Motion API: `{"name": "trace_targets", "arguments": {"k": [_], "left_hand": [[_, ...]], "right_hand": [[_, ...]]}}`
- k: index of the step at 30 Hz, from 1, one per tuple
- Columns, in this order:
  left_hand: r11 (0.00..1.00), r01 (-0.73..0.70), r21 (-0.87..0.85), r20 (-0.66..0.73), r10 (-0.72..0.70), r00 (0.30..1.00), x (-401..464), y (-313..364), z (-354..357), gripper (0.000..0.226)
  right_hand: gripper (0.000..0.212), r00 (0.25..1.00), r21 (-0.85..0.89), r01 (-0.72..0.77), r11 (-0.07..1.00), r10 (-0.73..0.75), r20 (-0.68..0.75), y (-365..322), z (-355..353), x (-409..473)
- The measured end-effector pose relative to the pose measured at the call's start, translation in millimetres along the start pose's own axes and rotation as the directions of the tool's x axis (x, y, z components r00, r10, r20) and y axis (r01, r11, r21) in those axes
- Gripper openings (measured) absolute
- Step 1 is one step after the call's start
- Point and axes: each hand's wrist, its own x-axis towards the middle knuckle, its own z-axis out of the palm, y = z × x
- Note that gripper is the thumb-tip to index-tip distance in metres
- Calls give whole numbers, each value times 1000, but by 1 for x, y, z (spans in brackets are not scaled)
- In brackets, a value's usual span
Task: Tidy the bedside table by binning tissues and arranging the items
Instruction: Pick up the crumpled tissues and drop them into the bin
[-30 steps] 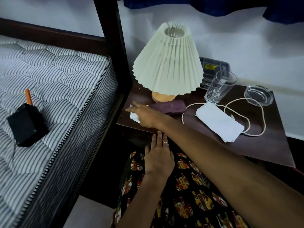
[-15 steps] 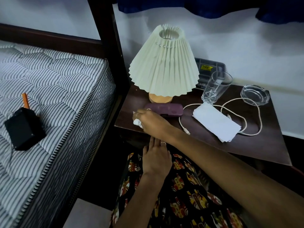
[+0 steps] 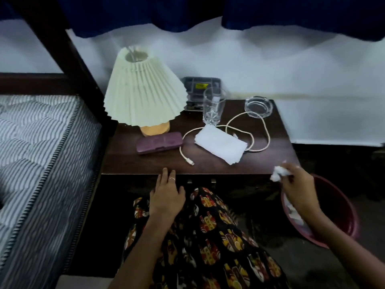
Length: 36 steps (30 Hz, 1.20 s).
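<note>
My right hand (image 3: 296, 185) pinches a crumpled white tissue (image 3: 278, 173) just above the near left rim of a dark red bin (image 3: 337, 207) on the floor, right of the table. White scraps lie inside the bin. My left hand (image 3: 166, 192) rests flat on my knee, its fingertips at the front edge of the dark wooden bedside table (image 3: 145, 161). On the table lie a folded white tissue stack (image 3: 220, 143), a white charging cable (image 3: 250, 130) and a purple case (image 3: 159, 142).
A pleated cream lamp (image 3: 143, 92) stands at the table's back left. A drinking glass (image 3: 213, 106), a glass ashtray (image 3: 258, 106) and a dark box (image 3: 201, 88) stand along the back. The striped mattress (image 3: 41, 153) and dark bedpost (image 3: 62, 49) are on the left.
My right hand picked the crumpled tissue off the table's left front and carried it right, over the red bin. The view swung right. My left hand stayed on my knee.
</note>
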Motion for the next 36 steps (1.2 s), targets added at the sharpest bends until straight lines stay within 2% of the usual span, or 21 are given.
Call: {"name": "trace_targets", "arguments": {"k": [3, 5, 7, 11, 15, 18, 21, 28, 33, 36], "left_hand": [[995, 41, -88, -10, -42, 999, 3, 7, 3, 58], [989, 63, -132, -23, -67, 997, 4, 10, 5, 57], [991, 71, -112, -30, -75, 997, 3, 15, 8, 58], [995, 77, -65, -46, -80, 996, 2, 20, 11, 60], [995, 73, -63, -68, -78, 995, 2, 20, 9, 58], [996, 76, -48, -93, -80, 993, 3, 22, 8, 56], [998, 41, 40, -111, -36, 993, 0, 20, 7, 54], [986, 119, 116, -176, -97, 980, -1, 32, 7, 49], [970, 221, 96, -267, -189, 945, 3, 50, 7, 40], [958, 270, 98, -269, -236, 934, 6, 59, 7, 40]], "right_hand": [[19, 972, 66, -233, 970, 233, 8, 46, -22, -18], [19, 909, 116, -417, 902, 414, 52, 75, -27, -25], [19, 845, 135, -534, 834, 525, 99, 101, -29, -32], [13, 756, 117, -654, 748, 640, 136, 144, -25, -39], [12, 677, 170, -736, 655, 718, 160, 177, -20, -39], [13, 643, 205, -766, 609, 739, 204, 194, -18, -33], [19, 608, 257, -790, 557, 767, 207, 203, -15, -30], [36, 610, 265, -788, 556, 764, 210, 208, -4, -10], [30, 698, 285, -706, 649, 706, 121, 182, -18, 5], [29, 754, 334, -633, 699, 655, 58, 162, -30, 17]]}}
